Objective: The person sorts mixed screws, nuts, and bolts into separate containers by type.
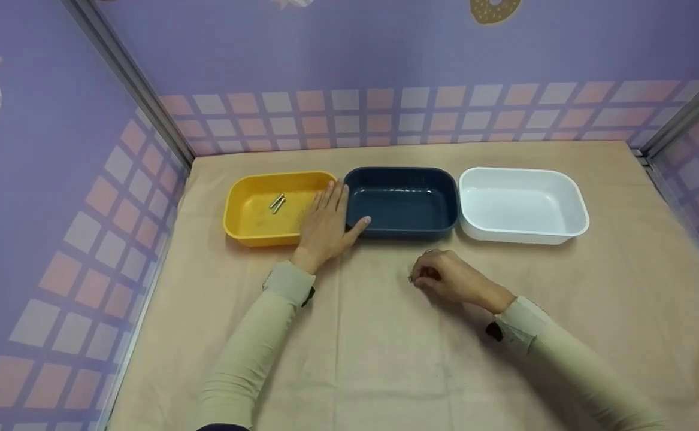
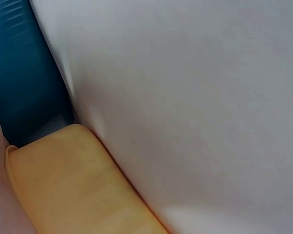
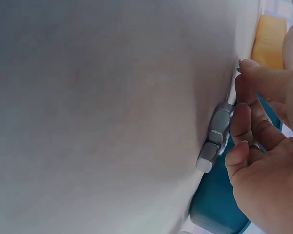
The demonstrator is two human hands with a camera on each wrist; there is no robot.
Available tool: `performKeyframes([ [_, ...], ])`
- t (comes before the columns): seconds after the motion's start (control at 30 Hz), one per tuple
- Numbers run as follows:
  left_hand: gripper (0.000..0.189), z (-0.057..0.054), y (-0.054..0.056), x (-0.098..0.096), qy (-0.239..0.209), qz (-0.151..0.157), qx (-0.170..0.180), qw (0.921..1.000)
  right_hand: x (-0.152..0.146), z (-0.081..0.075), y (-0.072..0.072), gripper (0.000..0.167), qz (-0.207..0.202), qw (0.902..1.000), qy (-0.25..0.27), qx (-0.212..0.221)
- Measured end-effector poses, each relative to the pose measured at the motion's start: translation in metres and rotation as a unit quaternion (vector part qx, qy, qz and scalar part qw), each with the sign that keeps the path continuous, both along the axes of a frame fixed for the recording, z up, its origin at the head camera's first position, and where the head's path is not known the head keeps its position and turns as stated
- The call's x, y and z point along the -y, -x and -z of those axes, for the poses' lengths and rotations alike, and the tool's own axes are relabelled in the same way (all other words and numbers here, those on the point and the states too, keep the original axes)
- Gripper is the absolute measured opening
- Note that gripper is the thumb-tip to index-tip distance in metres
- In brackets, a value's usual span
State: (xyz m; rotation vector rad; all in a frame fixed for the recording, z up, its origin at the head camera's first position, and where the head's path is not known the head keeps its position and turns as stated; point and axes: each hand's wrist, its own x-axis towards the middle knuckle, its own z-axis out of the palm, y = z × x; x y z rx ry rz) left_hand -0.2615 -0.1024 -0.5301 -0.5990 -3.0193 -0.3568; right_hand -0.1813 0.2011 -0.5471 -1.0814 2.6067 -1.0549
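Note:
My left hand lies with straight fingers over the meeting rims of the yellow tray and the dark blue tray. Its thumb reaches over the blue tray's near left corner. Several silver screws lie inside the yellow tray. In front of the blue tray, just above the cloth, my right hand pinches a small ridged metal piece between thumb and forefinger; most of it is hidden. Beside the other curled fingers, grey metal hex-shaped pieces show in the right wrist view; whether those fingers hold them I cannot tell.
To the right of the blue tray stands a white tray, the three in one row. A beige cloth covers the table. Purple patterned panels rise at the back and both sides, with metal posts at the corners.

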Motion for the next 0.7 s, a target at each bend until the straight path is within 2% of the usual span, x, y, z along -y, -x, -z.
performKeyframes([
  [0.33, 0.096, 0.000, 0.000, -0.001, 0.004, -0.002, 0.000, 1.0000, 0.000, -0.012, 0.004, 0.009, 0.017, 0.9992, 0.021, 0.031],
  [0.53, 0.094, -0.002, 0.001, -0.001, 0.020, -0.003, 0.008, 0.9998, 0.002, -0.023, 0.008, 0.006, 0.043, 0.9984, 0.035, -0.008],
  [0.7, 0.090, -0.002, 0.000, -0.001, 0.016, 0.002, 0.006, 0.9999, 0.004, -0.034, 0.015, 0.005, 0.067, 0.9961, 0.050, -0.029],
])
